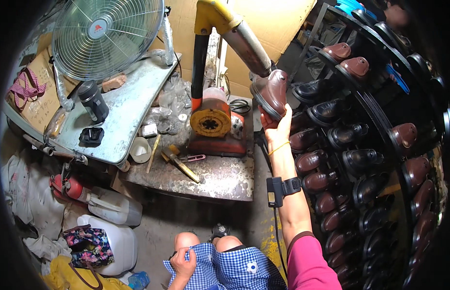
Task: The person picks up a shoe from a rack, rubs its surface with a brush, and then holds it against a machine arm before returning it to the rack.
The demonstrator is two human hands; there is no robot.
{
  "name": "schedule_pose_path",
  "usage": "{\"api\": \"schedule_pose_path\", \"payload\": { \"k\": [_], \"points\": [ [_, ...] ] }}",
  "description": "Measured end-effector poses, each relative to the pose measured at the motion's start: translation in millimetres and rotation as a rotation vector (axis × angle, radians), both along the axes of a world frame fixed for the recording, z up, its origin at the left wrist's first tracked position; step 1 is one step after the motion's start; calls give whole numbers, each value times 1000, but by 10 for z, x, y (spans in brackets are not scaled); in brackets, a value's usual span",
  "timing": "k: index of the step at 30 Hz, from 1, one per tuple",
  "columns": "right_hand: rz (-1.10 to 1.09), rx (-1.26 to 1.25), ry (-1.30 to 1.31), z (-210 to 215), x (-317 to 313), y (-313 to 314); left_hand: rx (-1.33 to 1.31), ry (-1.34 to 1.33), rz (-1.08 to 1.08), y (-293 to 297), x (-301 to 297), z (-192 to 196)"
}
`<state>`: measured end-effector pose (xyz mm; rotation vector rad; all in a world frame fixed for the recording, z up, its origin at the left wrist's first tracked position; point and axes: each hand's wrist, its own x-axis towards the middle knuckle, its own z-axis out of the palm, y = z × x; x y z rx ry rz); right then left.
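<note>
Right hand [277, 126]: stretched far, fingers clasping the brown shoe [270, 93] by its sole, pressing it to the machine arm [244, 39].
Left hand [184, 263]: near, clenched on the blue checked apron [234, 268].
Rack [380, 121]: right, shoes within reach.
Surface [220, 176]: tools by the machine.

- I am in a shoe-making workshop, cramped and well worn.
- To my right stands a dark rack [380, 121] filled row upon row with brown and black leather shoes [331, 140].
- In front of me a scuffed metal tabletop [220, 179] carries a red and yellow machine [213, 121] with a long padded arm [244, 41].
- A hammer [179, 163] lies beside that machine.
- A big wire-caged fan [106, 36] sits on a second metal tabletop [123, 111].
- Cardboard sheets [278, 19] line the wall behind.
- White plastic jugs [113, 227] and a red fire extinguisher [67, 186] crowd the concrete floor [201, 217].
</note>
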<state>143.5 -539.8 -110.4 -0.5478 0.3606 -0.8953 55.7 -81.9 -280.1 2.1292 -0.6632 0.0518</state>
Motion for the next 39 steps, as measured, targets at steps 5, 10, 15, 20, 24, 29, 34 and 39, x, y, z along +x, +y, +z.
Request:
{"api": "schedule_pose_path", "payload": {
  "k": [5, 10, 15, 20, 24, 29, 34, 39],
  "points": [
    [-156, -62, 275, 220, -143, -4, -39, 8, -41, -112, -4, 25],
    [-147, -100, 338, 285, -55, 45, -36, 12, -25, -89, -4, 51],
    [-141, -72, 296, 331, -11, -11, -33, -10, -19, -84, -7, 34],
    [-129, -54, 276, 289, -160, 35, -40, -3, -20, -74, -12, 21],
    [-82, 15, 127, 61, -504, 148, -35, -16, -11, -72, -16, -3],
    [-120, -10, 143, -137, -949, 433, -34, -30, 6, -27, -22, -18],
    [-249, -65, 241, -275, -1264, 721, -34, -35, -6, -9, -34, -16],
    [-189, -137, 191, -415, -1665, 1127, -19, -34, -12, -41, -36, 73]
  ]
}}
